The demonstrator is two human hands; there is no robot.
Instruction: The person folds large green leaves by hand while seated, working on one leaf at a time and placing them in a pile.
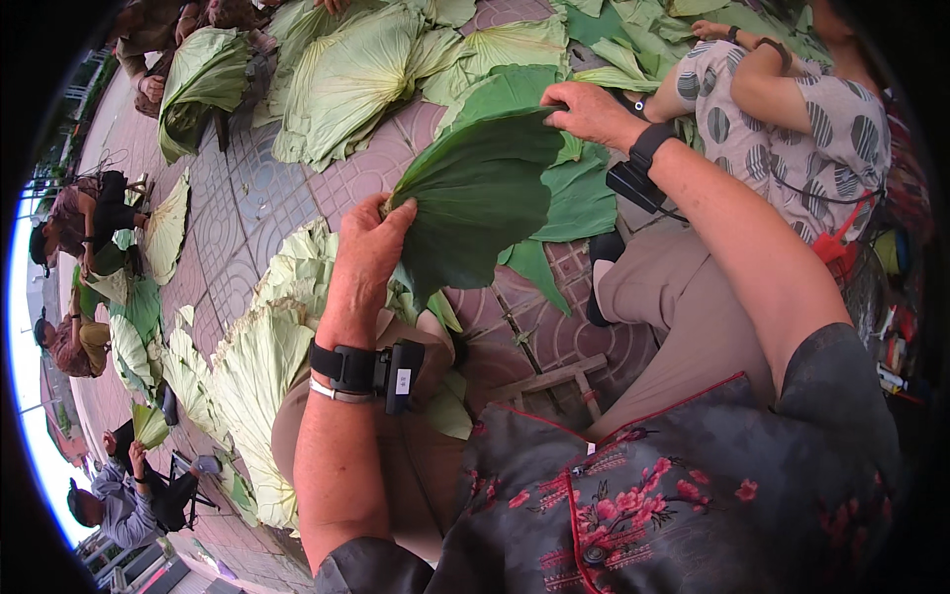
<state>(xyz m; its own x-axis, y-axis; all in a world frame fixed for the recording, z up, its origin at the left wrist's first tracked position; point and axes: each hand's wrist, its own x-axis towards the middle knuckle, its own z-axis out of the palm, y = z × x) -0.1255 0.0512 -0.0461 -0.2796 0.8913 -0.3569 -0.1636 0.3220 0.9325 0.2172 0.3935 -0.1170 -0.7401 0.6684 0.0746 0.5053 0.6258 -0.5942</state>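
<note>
A large dark green lotus leaf [482, 185] hangs folded between my two hands. My left hand [375, 241] pinches it near its gathered, pale stem end, with the thumb on top. At the upper right, my right hand [590, 115] grips the leaf's far edge between thumb and fingers. More green leaves [582, 197] lie on the paving just behind and below the held one. Beside my left forearm a stack of pale green leaves [263, 371] fans out, its frilled edges towards the top.
Big pale leaves [356, 82] spread over the patterned paving [267, 182] ahead. A person in a dotted garment [772, 134] sits close on the right. Others sit along the left and at the top left. A wooden frame piece [553, 379] lies between my legs; a red object [835, 249] is at the right.
</note>
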